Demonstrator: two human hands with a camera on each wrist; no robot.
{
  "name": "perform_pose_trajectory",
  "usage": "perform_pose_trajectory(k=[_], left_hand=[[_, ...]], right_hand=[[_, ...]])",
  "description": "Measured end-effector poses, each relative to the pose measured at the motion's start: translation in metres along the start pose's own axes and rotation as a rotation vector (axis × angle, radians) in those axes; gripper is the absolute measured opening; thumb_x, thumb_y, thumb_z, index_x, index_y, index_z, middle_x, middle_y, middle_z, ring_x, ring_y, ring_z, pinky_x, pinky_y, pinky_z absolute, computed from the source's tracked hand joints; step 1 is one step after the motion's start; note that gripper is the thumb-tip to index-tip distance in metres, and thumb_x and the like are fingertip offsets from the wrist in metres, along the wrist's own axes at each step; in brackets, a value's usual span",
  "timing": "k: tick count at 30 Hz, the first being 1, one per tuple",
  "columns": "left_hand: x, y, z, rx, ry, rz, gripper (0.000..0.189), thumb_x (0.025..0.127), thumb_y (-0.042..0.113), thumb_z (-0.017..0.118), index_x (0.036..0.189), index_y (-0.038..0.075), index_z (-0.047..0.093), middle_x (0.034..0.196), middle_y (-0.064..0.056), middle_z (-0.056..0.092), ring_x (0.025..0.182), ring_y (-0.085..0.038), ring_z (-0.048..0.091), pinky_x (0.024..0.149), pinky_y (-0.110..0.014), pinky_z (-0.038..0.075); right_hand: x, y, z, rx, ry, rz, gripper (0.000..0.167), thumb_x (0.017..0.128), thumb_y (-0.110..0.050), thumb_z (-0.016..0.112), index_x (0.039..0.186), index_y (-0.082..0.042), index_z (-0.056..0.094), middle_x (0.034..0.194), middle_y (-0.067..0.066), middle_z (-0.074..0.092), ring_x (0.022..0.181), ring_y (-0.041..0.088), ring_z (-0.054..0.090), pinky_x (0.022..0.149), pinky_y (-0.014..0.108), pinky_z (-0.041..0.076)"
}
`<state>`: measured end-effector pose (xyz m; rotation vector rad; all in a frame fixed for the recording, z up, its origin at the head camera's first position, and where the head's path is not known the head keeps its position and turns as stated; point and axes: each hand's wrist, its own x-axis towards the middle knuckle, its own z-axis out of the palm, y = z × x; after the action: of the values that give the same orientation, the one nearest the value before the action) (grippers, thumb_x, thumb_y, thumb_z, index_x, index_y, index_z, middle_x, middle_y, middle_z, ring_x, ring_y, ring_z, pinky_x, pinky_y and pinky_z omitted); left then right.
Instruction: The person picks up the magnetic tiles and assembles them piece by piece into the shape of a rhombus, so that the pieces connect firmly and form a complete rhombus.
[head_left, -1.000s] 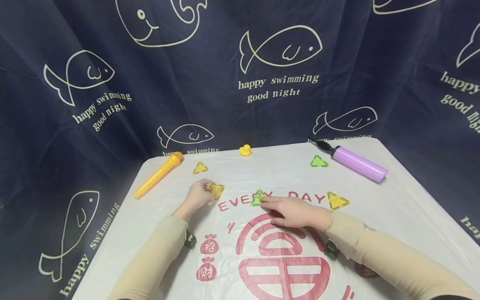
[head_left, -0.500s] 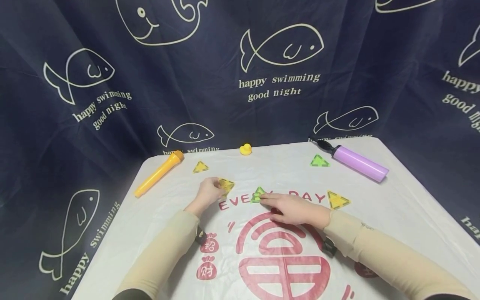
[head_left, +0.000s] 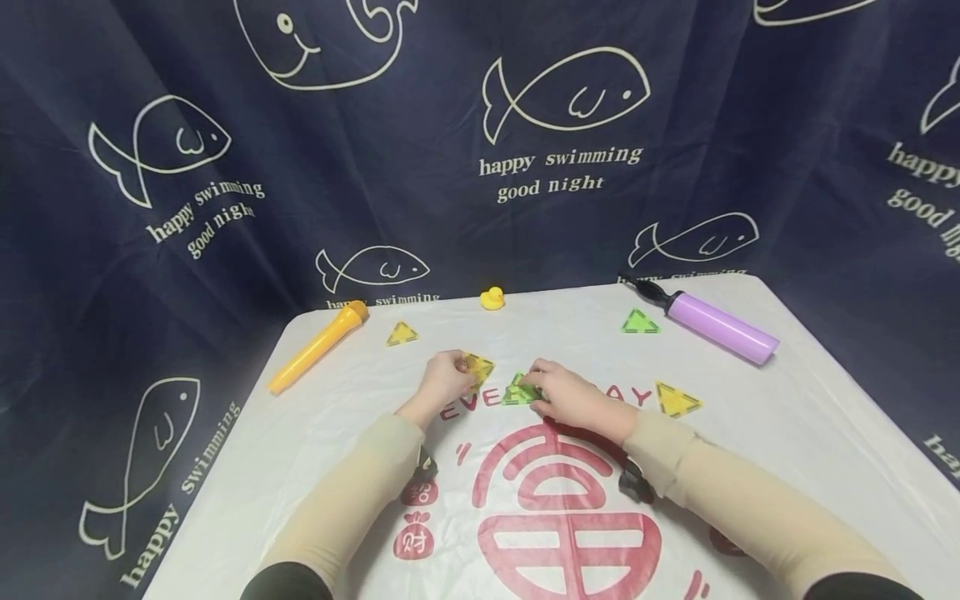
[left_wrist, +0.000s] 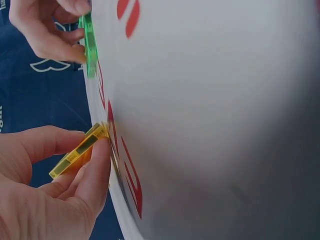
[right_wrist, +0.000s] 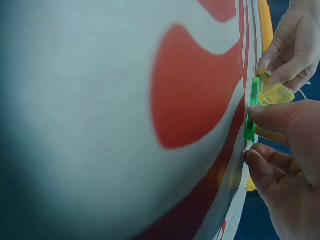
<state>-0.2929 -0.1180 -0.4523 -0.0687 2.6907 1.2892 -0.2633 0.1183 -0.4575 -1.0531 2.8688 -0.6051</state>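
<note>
My left hand (head_left: 441,382) pinches a translucent yellow triangular magnetic tile (head_left: 480,368) between thumb and fingers. In the left wrist view that yellow tile (left_wrist: 77,152) is tilted, its lower edge close to the tabletop. Just right of it, a green triangular magnetic tile (head_left: 516,392) lies over the printed red letters. My right hand (head_left: 566,392) grips the green tile at its right side, fingers curled. The right wrist view shows the thumb on the green tile (right_wrist: 250,129), with the yellow tile (right_wrist: 274,92) close beyond it.
Another yellow tile (head_left: 402,333) and an orange toy microphone (head_left: 318,348) lie at the back left. A rubber duck (head_left: 492,298) stands at the back edge. To the right are a green tile (head_left: 640,322), a yellow tile (head_left: 678,400) and a purple hand pump (head_left: 720,327).
My left hand has carried the yellow tile rightward, close to the green one. My right hand has gone from lying flat by the green tile to curling its fingers on it.
</note>
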Motion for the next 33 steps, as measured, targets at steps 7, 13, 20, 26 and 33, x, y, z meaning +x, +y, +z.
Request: perform_pose_trajectory(k=[7, 13, 20, 26, 33], left_hand=[[0.002, 0.005, 0.007, 0.009, -0.005, 0.035, 0.048, 0.086, -0.001, 0.072, 0.133, -0.007, 0.06, 0.096, -0.01, 0.062, 0.075, -0.017, 0.064, 0.062, -0.026, 0.056], [0.0, 0.01, 0.012, -0.006, -0.003, 0.039, 0.053, 0.086, -0.002, 0.072, 0.136, -0.007, 0.057, 0.1, -0.013, 0.067, 0.069, -0.015, 0.066, 0.059, -0.026, 0.056], [0.0, 0.012, 0.018, 0.006, -0.005, 0.068, 0.046, 0.086, -0.002, 0.072, 0.13, -0.007, 0.061, 0.105, -0.016, 0.07, 0.073, -0.017, 0.068, 0.057, -0.028, 0.056], [-0.001, 0.014, 0.02, 0.026, -0.018, 0.07, 0.045, 0.086, -0.001, 0.072, 0.13, -0.006, 0.061, 0.104, -0.016, 0.071, 0.064, -0.014, 0.064, 0.049, -0.029, 0.054], [-0.004, 0.018, 0.024, 0.003, -0.058, 0.058, 0.047, 0.087, -0.001, 0.072, 0.133, -0.004, 0.06, 0.097, -0.013, 0.071, 0.042, -0.012, 0.05, 0.037, -0.027, 0.044]], right_hand=[[0.005, 0.0, -0.001, 0.051, -0.015, 0.103, 0.034, 0.093, -0.009, 0.073, 0.126, -0.002, 0.069, 0.101, 0.005, 0.06, 0.085, 0.015, 0.056, 0.084, 0.036, 0.054], [0.008, -0.001, -0.001, 0.048, -0.024, 0.133, 0.037, 0.094, -0.012, 0.073, 0.129, -0.002, 0.067, 0.108, 0.008, 0.063, 0.095, 0.019, 0.061, 0.094, 0.041, 0.054], [0.01, -0.002, 0.0, 0.054, -0.021, 0.143, 0.037, 0.095, -0.013, 0.073, 0.129, -0.001, 0.067, 0.108, 0.008, 0.063, 0.096, 0.019, 0.062, 0.094, 0.041, 0.054], [0.01, -0.003, -0.001, 0.057, -0.03, 0.158, 0.037, 0.095, -0.014, 0.073, 0.13, -0.002, 0.067, 0.108, 0.007, 0.063, 0.096, 0.018, 0.061, 0.093, 0.04, 0.055], [0.01, -0.002, 0.0, 0.038, -0.031, 0.153, 0.037, 0.095, -0.014, 0.074, 0.128, -0.001, 0.068, 0.103, 0.006, 0.061, 0.09, 0.016, 0.059, 0.089, 0.038, 0.055]])
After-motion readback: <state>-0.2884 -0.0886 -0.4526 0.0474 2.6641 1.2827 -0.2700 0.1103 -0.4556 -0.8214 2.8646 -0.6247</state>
